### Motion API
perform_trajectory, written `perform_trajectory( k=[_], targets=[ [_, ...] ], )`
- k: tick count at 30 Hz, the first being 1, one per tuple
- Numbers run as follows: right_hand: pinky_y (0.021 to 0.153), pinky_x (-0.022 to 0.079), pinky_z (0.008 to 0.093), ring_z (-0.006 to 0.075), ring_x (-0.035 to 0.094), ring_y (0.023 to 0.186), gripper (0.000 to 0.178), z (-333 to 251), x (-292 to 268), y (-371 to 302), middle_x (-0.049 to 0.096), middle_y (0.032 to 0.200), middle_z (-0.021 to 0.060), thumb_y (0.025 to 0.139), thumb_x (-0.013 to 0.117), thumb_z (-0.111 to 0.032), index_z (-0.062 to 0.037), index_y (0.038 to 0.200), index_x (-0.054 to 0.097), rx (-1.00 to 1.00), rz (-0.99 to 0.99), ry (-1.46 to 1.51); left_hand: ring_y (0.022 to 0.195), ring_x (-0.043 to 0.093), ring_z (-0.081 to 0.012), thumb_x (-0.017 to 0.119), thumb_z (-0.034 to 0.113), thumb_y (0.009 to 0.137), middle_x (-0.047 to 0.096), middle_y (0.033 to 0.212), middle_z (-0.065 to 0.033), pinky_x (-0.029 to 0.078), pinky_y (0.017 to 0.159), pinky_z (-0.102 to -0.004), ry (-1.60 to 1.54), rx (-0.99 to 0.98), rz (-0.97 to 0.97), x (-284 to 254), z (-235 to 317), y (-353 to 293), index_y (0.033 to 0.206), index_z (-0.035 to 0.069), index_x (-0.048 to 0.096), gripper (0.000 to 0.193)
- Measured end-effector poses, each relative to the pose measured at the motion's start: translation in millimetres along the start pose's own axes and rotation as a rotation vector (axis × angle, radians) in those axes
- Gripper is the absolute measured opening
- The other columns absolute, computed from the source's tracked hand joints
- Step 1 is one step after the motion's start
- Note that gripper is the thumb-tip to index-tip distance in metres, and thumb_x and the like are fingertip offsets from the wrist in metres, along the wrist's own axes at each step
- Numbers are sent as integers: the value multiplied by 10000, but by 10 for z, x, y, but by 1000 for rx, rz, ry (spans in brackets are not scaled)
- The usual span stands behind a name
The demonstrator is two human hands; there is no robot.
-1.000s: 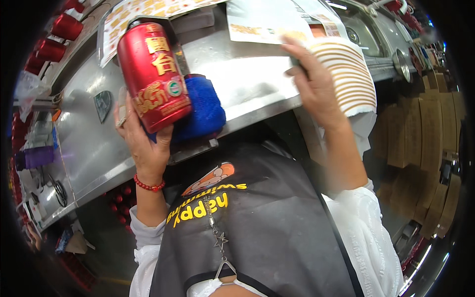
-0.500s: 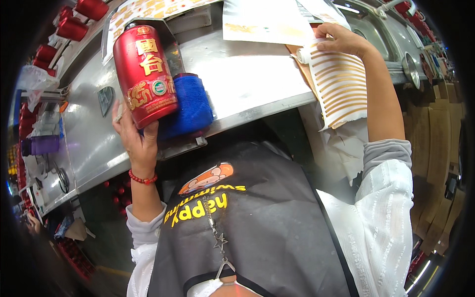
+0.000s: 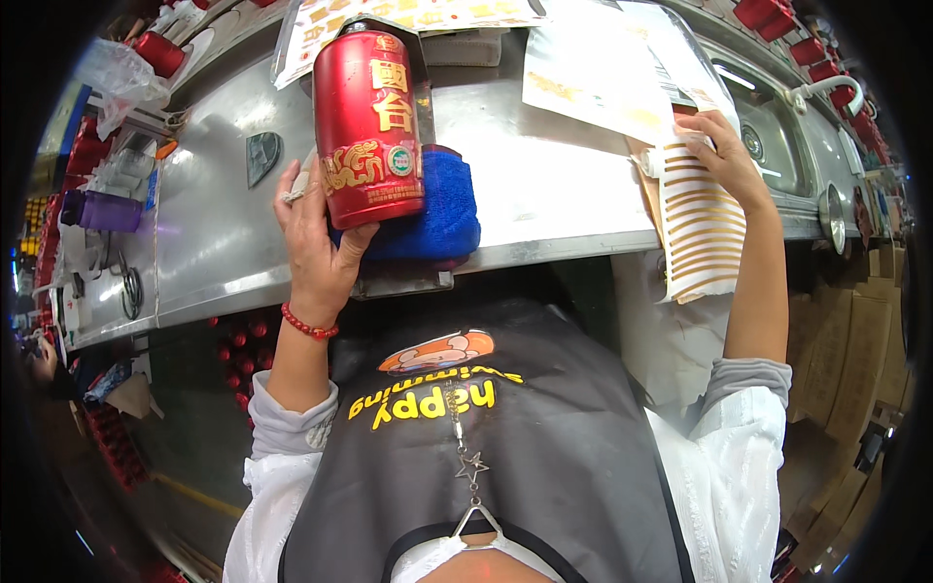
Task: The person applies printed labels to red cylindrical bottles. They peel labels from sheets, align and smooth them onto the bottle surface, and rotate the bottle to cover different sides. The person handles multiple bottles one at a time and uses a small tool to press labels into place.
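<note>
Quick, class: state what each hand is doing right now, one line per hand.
Left hand: closed around the red bottle, which rests on a blue cloth.
Right hand: fingers pinching a sheet of gold strip stickers.

The red bottle point(image 3: 369, 126) hid part of the blue cloth point(image 3: 437, 209); the far printed sheet point(image 3: 408, 15) was cut off.

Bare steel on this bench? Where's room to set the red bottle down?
Free: steel between the blue pad and the sticker sheet under the right hand; also left of the left hand, around the dark patch. Crowded: papers at the back, clutter at far left. The red bottle stands on the pad.
</note>
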State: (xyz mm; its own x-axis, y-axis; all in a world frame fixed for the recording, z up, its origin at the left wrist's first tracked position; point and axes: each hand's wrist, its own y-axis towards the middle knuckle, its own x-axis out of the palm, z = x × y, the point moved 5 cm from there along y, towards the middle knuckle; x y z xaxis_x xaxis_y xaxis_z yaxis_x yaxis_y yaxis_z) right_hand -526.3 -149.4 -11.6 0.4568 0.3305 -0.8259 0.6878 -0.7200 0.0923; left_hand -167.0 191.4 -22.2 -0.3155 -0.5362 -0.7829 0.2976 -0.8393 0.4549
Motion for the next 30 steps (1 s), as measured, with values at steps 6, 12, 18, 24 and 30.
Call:
perform_trajectory(
  k=[6, 12, 18, 24, 30],
  targets=[
    [939, 429, 354, 247, 520, 1029, 158, 101, -26, 152, 563, 1039, 81, 854, 723, -136, -42, 887, 601, 14, -181, -104, 1406, 281, -409, 565, 641, 915, 546, 1378, -191, 218, 1156, -496, -39, 1, 24, 18, -6, -17, 1464, -25, 409, 877],
    [891, 430, 316, 240, 525, 975, 104, 151, 4, 118, 556, 1003, 59, 909, 655, -112, -30, 877, 600, -82, -95, -77, 1399, 293, -408, 577, 629, 915, 581, 1330, -187, 224, 1149, -503, -23, 18, 39, 25, 5, -20, 1458, -36, 412, 875],
    [850, 449, 309, 240, 567, 940, 90, 125, -85, 78, 575, 1001, 85, 931, 644, -70, 14, 948, 618, -190, 196, -22, 1376, 323, -403, 648, 635, 856, 606, 1259, -217, 232, 1142, -514, 165, 51, 59, -132, 74, 35, 1426, -55, 461, 914],
    [835, 450, 305, 203, 548, 949, 88, -860, 3, -165, 559, 1021, 88, 947, 634, -49, 32, 917, 620, -184, 196, 110, 1412, 319, -395, 578, 728, 839, 607, 1257, -208, 112, 1174, -579, 229, -22, 30, -164, 155, 66, 1480, -20, 409, 1000],
    [962, 436, 380, 281, 528, 1144, 86, -2177, 597, -282, 544, 1062, 91, 855, 691, 5, -3, 852, 606, -382, 12, 250, 1415, 286, -402, 580, 728, 837, 642, 1156, -194, 61, 1157, -621, -24, -64, 30, -41, -11, -25, 1498, -17, 370, 1017]
  ],
)
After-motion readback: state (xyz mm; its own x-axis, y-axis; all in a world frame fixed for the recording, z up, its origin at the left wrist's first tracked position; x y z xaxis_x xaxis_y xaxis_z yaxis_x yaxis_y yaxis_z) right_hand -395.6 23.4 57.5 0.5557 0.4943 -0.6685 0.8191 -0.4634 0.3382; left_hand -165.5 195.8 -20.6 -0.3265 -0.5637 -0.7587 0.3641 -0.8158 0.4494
